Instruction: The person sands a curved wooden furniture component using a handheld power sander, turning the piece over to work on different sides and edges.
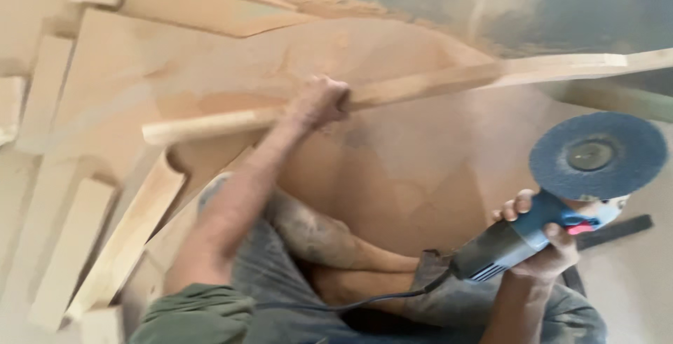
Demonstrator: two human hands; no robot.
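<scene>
Meanwhile, left hand (321, 100) grips a long wooden strip (434, 83); right hand (543, 242) clasps an angle grinder (561, 197).

The long wooden strip (420, 86) is pale, thin and a little curved; it lies almost level across the sawdust, from the middle left up to the right edge, and it is gripped near its middle. The grinder (561, 204) has a blue and grey body and a round dark blue disc, which faces up, off the wood, at the right.
</scene>
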